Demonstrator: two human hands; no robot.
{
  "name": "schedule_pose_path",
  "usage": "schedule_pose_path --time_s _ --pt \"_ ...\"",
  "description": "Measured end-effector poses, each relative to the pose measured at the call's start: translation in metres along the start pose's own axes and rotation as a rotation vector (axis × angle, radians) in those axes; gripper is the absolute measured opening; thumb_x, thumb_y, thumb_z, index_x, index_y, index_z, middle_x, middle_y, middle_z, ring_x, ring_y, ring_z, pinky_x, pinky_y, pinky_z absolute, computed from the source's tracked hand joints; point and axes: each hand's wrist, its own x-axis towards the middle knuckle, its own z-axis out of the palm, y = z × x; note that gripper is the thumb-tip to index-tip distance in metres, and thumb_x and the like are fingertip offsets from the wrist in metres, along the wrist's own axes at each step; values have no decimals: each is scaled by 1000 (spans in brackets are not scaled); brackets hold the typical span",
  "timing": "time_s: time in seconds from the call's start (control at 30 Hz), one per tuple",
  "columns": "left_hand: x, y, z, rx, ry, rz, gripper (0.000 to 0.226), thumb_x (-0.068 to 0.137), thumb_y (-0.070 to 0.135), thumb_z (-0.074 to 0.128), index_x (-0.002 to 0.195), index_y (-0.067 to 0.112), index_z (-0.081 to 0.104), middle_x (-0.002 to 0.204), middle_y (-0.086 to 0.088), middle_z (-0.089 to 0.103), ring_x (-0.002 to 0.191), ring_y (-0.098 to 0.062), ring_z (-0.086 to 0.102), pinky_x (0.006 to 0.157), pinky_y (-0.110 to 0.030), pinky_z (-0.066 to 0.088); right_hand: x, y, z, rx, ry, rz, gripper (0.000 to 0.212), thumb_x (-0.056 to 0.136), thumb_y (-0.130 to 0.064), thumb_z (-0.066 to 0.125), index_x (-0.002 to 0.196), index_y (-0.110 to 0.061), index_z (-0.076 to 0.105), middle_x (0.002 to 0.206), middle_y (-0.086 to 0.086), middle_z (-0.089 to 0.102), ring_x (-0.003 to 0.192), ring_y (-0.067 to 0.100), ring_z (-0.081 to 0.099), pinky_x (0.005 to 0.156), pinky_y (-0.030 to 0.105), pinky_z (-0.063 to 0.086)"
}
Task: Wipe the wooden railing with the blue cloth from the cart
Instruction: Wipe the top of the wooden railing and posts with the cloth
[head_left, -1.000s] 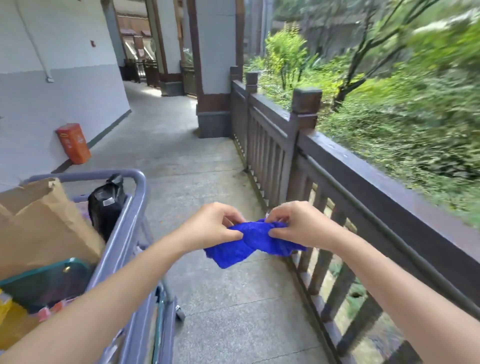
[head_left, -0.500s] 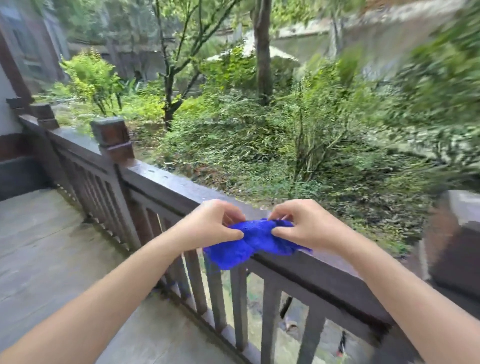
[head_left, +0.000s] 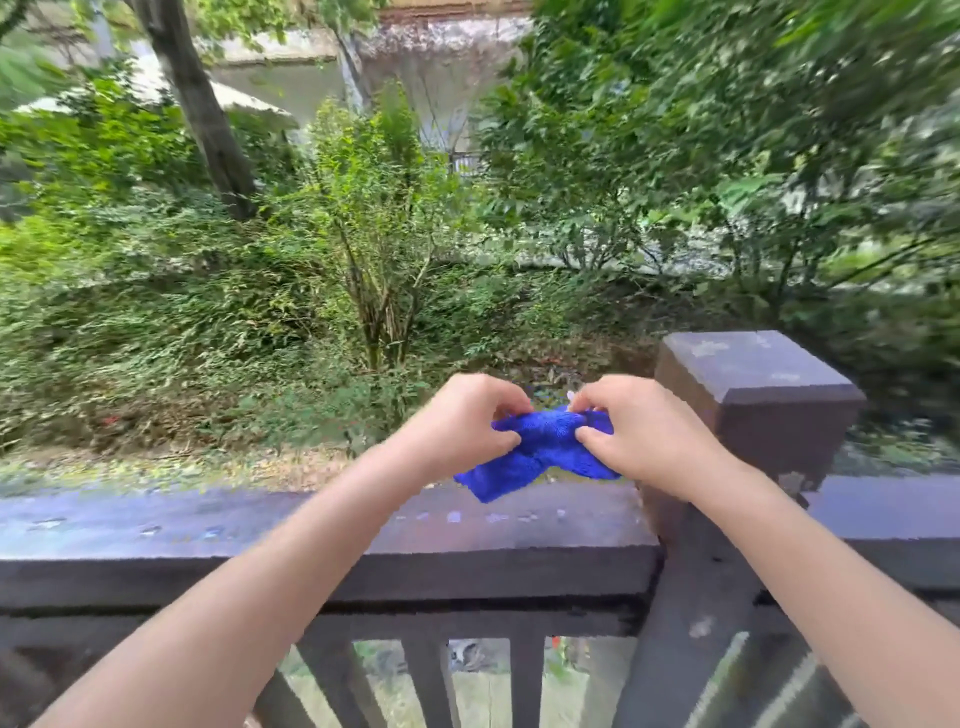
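Here, two bare forearms reach forward from the bottom edge, and two hands meet over the wooden railing (head_left: 322, 525). One blue cloth (head_left: 540, 454) is bunched between them: the left hand (head_left: 460, 423) pinches its left side with curled fingers and thumb, and the right hand (head_left: 641, 434) pinches its right side the same way. The cloth hangs just above the flat top rail, its lower corner drooping toward the wood; whether it touches cannot be told. Below the rail, several upright balusters show, blurred. One square post (head_left: 753, 410) stands just right of the hands. Beyond lie shrubs, one leaning tree trunk (head_left: 200, 109) and a pale wall (head_left: 441, 67).
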Motion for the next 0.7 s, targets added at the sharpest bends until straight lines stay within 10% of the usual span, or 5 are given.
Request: schedule_pose_path --time_s 0.2,0.37,0.53,0.7 --pt "16 -30 66 28 -253 50 18 70 8 60 87 5 67 86 -15 69 82 -28 59 73 -32 42 -17 32 60 -1 -177 162 21 80 -19 55 100 -19 64 106 4 65 106 21 56 99 39 41" --pt "7 -53 87 -47 -366 -8 21 73 20 67 89 7 68 90 -14 71 82 -24 61 77 -33 48 -25 42 87 51 -278 208 26 78 -19 55 103 -17 64 109 5 64 107 21 56 89 31 44" --pt "-5 -52 110 -109 -165 -83 30 91 30 47 100 8 65 108 -13 68 101 -24 58 88 -32 42 -26 45 99 180 -175 284 19 82 -26 46 84 -20 63 94 0 65 102 23 57 89 39 47" --pt "-16 -34 162 156 -230 -54 54 97 33 21 147 18 6 158 -4 7 145 -15 6 118 -36 4 -32 47 142 -26 -223 217 52 97 -33 24 146 -20 13 158 0 9 145 11 3 119 33 7"
